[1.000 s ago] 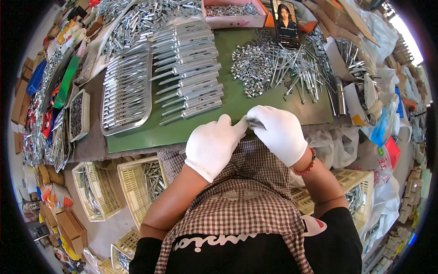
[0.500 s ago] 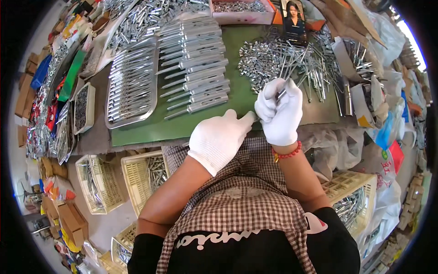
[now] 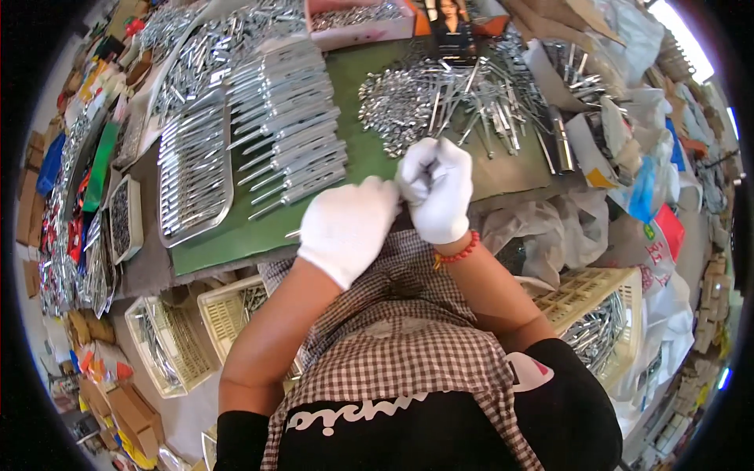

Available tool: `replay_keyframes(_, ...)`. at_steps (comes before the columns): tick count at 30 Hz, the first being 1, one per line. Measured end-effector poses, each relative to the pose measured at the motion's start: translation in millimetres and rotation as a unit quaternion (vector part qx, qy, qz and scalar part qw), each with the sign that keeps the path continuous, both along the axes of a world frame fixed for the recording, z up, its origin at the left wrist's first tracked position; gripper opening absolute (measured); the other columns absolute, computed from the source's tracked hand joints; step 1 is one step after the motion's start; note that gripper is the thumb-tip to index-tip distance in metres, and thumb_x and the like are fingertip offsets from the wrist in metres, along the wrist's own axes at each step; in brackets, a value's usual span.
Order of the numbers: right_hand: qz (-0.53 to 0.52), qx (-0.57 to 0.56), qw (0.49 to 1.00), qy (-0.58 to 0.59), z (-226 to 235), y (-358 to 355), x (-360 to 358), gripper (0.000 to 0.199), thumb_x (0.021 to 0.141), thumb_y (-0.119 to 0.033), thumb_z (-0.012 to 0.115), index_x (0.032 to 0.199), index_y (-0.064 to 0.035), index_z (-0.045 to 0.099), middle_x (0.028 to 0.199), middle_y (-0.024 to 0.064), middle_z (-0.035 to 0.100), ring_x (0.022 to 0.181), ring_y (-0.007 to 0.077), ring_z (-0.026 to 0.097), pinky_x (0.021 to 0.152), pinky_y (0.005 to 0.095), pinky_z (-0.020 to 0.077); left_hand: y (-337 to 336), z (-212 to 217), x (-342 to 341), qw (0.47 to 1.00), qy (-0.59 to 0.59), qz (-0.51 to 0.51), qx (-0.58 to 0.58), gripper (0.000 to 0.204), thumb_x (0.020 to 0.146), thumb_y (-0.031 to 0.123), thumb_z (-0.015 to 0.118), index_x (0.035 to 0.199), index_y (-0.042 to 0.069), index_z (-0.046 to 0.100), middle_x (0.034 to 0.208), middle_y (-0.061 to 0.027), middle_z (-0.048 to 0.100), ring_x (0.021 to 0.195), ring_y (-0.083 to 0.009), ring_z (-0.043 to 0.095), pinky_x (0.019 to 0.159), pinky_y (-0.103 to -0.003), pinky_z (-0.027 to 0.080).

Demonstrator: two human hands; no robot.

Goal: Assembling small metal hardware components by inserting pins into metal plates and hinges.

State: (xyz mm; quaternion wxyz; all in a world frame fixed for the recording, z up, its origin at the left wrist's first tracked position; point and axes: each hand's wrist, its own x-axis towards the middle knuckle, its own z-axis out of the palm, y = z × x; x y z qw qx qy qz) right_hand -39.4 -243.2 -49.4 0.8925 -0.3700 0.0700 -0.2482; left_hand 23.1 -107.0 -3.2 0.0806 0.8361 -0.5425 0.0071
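My left hand (image 3: 348,231), in a white glove, is closed over a slim metal rod (image 3: 293,234); only its end shows past the little-finger side. Close beside it, my gloved right hand (image 3: 437,192) has its fingers curled together, and what they hold, if anything, is hidden. Both hands are at the near edge of the green work mat (image 3: 236,245). Beyond the right hand lie a loose pile of long metal pins (image 3: 491,118) and a heap of small silvery metal pieces (image 3: 393,106). Left of these, metal anchor bolts (image 3: 302,149) are laid in a stacked row.
A metal tray (image 3: 229,188) of lined-up bolts stands left, beside a small box (image 3: 133,228) of dark pieces. At the back are a pink box (image 3: 361,33) of small parts and a phone (image 3: 454,35). Plastic crates (image 3: 593,290) with metal parts flank me below the table.
My view has swung right, so the table appears further left. My left hand has drawn its fingers in and come closer to the right hand; the rod end now shows more clearly.
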Motion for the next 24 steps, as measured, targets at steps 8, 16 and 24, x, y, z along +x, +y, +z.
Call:
replay_keyframes(8, -0.372, -0.534, 0.716, 0.252, 33.0, -110.5, -61.7, 0.015, 0.094, -0.016, 0.065, 0.095, -0.0021, 0.07, 0.082, 0.0067, 0.069, 0.071, 0.0157, 0.062, 0.07, 0.0296, 0.0496, 182.0, -26.8, -29.2, 0.935, 0.003, 0.311, -0.169, 0.019, 0.088, 0.021, 0.071, 0.1, 0.007, 0.069, 0.094, -0.0147, 0.07, 0.078, -0.0347, 0.067, 0.07, -0.041, 0.054)
replay_keyframes(16, -0.213, -0.758, 0.361, 0.5, 32.0, -209.6, -73.1, 0.017, 0.09, -0.023, 0.059, 0.093, -0.0097, 0.068, 0.096, 0.0159, 0.068, 0.088, 0.039, 0.067, 0.078, 0.0486, 0.0534, 333.8, -163.6, -56.5, 0.831, 0.086, 0.515, 0.195, 0.028, 0.089, 0.022, 0.063, 0.112, 0.005, 0.068, 0.107, -0.0199, 0.067, 0.105, -0.0388, 0.064, 0.088, -0.048, 0.051)
replay_keyframes(24, -0.139, -0.745, 0.409, 0.509, 55.4, -189.7, -65.4, 0.032, 0.088, -0.034, 0.058, 0.09, -0.0049, 0.07, 0.09, 0.0207, 0.07, 0.088, 0.0416, 0.067, 0.08, 0.0503, 0.0531, 190.9, -80.7, -13.9, 0.954, -0.098, 0.199, -0.203, 0.032, 0.08, 0.004, 0.069, 0.112, 0.004, 0.069, 0.092, -0.0127, 0.064, 0.078, -0.0317, 0.063, 0.073, -0.043, 0.05)
